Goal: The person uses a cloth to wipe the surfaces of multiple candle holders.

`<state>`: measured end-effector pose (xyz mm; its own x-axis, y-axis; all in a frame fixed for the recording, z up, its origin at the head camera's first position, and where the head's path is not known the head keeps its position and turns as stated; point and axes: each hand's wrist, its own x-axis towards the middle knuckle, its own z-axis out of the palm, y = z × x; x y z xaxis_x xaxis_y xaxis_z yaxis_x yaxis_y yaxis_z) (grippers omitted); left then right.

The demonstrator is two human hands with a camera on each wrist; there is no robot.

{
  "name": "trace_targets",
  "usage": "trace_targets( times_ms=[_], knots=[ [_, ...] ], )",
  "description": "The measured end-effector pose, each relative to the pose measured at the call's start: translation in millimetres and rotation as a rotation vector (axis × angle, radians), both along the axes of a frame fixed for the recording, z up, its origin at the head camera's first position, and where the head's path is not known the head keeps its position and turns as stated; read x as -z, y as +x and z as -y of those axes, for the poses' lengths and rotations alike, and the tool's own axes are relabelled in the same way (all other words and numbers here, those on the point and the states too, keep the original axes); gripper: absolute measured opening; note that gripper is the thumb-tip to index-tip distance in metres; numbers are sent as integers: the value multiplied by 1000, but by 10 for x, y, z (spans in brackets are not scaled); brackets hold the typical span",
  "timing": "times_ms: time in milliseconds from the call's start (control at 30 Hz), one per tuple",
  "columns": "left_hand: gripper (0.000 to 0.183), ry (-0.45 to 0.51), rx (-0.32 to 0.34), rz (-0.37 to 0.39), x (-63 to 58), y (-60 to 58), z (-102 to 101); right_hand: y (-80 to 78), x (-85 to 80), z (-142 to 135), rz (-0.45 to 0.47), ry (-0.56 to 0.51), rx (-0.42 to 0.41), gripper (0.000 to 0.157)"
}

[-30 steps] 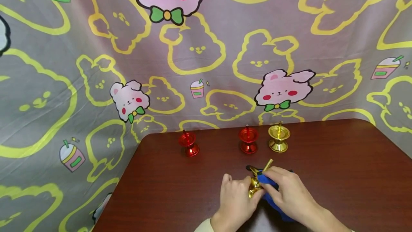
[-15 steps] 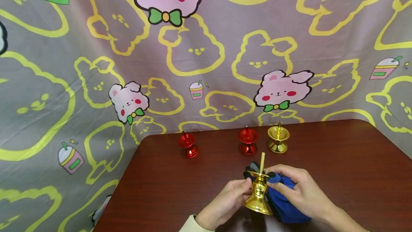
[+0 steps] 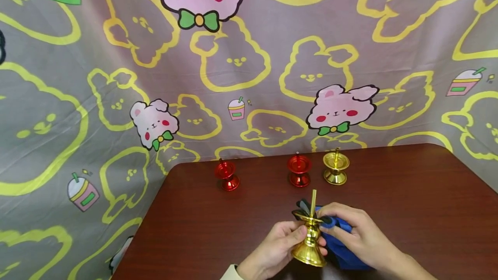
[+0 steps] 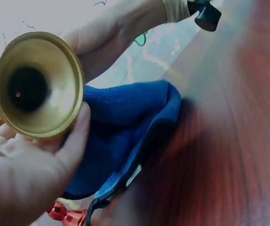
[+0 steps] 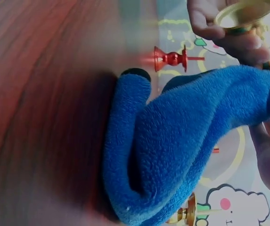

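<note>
A shiny gold candlestick (image 3: 309,254) is held upright but slightly tilted in my left hand (image 3: 272,243), the fingers and thumb around its stem. Its hollow base (image 4: 61,92) faces the left wrist camera. My right hand (image 3: 362,232) pinches a blue plush cloth (image 3: 342,249) with a dark edge against the dish below the candlestick's thin tube. Part of the cloth shows behind the dish. In the right wrist view the bulk of the cloth (image 5: 177,141) hangs down to the table.
Two red candlesticks, one at the left (image 3: 227,176) and one near the middle (image 3: 299,170), stand towards the back of the brown table (image 3: 202,224). Another gold candlestick (image 3: 336,168) stands right of them. A patterned curtain (image 3: 241,72) rises behind.
The gold candlestick has been turned from a tilted, mostly covered pose to near upright, its base now showing. My left hand has shifted its hold; the cloth stays in my right hand.
</note>
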<state>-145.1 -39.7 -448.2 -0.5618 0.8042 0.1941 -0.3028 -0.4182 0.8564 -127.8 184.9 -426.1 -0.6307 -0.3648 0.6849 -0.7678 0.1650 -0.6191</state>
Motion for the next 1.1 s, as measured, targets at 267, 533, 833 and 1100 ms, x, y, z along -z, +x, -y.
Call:
trace_targets(
  times_ms=[267, 533, 833, 1100],
  knots=[
    [46, -158, -177, -109, -6, -27, 10, -14, -16, 8, -87, 65, 17, 54],
    [30, -319, -401, -255, -86, -15, -68, -12, -40, 17, -84, 121, 79, 50],
    [17, -592, -701, -577, -141, 60, -127, 34, -22, 137, -21, 140, 210, 44],
    [25, -904, -962, -1042, -76, 62, -141, 40, 9, 299, -68, 134, 378, 39]
  ],
)
